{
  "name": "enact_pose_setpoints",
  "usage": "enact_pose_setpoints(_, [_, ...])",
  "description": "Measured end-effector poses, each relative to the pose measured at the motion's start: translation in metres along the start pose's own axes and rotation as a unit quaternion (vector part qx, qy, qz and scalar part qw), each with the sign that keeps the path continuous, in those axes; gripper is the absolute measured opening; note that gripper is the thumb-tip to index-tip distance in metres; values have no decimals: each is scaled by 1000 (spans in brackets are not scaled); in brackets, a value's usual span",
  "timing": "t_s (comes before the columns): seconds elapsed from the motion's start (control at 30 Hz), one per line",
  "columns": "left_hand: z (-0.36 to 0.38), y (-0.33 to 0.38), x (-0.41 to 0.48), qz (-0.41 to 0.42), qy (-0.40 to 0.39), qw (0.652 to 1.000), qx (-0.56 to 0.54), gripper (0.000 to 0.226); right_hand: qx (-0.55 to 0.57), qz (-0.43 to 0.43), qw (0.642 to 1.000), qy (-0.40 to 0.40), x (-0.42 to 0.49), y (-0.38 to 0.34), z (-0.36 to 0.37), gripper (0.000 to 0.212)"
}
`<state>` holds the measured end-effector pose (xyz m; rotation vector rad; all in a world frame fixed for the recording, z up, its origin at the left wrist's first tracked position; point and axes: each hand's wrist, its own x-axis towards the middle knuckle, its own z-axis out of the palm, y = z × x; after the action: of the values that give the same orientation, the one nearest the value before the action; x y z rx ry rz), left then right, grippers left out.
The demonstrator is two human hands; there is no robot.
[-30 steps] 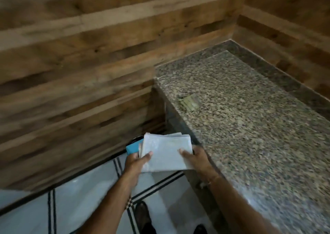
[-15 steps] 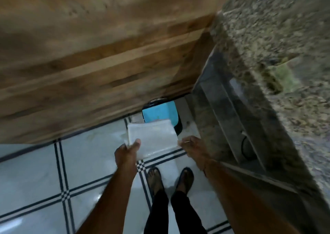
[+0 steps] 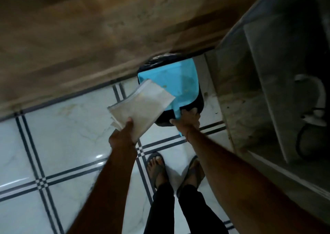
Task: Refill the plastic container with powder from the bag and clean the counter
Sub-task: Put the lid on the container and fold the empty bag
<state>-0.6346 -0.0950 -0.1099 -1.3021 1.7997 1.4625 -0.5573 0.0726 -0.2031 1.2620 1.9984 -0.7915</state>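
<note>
**Down at the bin, bag in one hand and lid in the other**

Low beside the wooden wall, the left hand [image 3: 123,135] holds a flat, pale, translucent plastic bag [image 3: 141,105] by its near corner, thumb on top and fingers curled underneath it. The bag is folded or layered, tilted up and away from the hand, and its far corner overlaps the near-left part of a black waste bin with a bright blue lid [image 3: 171,84]. The bag looks flat; whether any powder remains inside cannot be told.

The right hand [image 3: 187,120] is closed over the near edge of the bin, fingers gripping at the blue lid's rim where it meets the black body. The bin stands on a white tiled floor with dark double lines [image 3: 62,144], tucked against the wall and just beside the grey stone side of the counter [image 3: 237,100]. Two feet in sandals [image 3: 157,166] stand on the tiles below the hands.
</note>
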Motion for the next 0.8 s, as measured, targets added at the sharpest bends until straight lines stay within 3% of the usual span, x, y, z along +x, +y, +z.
enact_pose_setpoints(0.13, [8,-5,6,-38,-14,999,8,28,135,-20,986,99,-15,11,11,37])
enact_pose_setpoints(0.23, [15,-1,-7,-65,-29,997,-5,32,188,-20,977,99,-62,41,-1,40])
enact_pose_setpoints(0.33, [26,8,-25,-69,-38,997,-19,56,203,16,971,125,-106,85,-13,43])
enact_pose_setpoints(0.4, [38,12,-32,-58,-43,997,-14,59,224,46,963,143,-128,115,-14,38])
enact_pose_setpoints(0.47, [53,16,-36,-58,-56,997,-5,54,245,64,957,144,-142,144,-13,40])
enact_pose_setpoints(0.53, [67,17,-33,-78,-100,992,6,33,274,69,948,144,-145,172,-8,59])
enact_pose_setpoints(0.6, [76,19,-29,-129,-136,982,-14,11,309,66,936,154,-144,188,-5,74])
enact_pose_setpoints(0.63, [79,19,-27,-150,-140,978,-24,12,321,65,931,161,-148,187,-10,73])
enact_pose_setpoints(0.73, [76,18,-51,-72,-165,980,89,37,338,60,925,160,-166,172,-35,48])
enact_pose_setpoints(0.8, [71,26,-85,-11,-161,975,150,36,341,60,927,143,-181,170,-48,30])
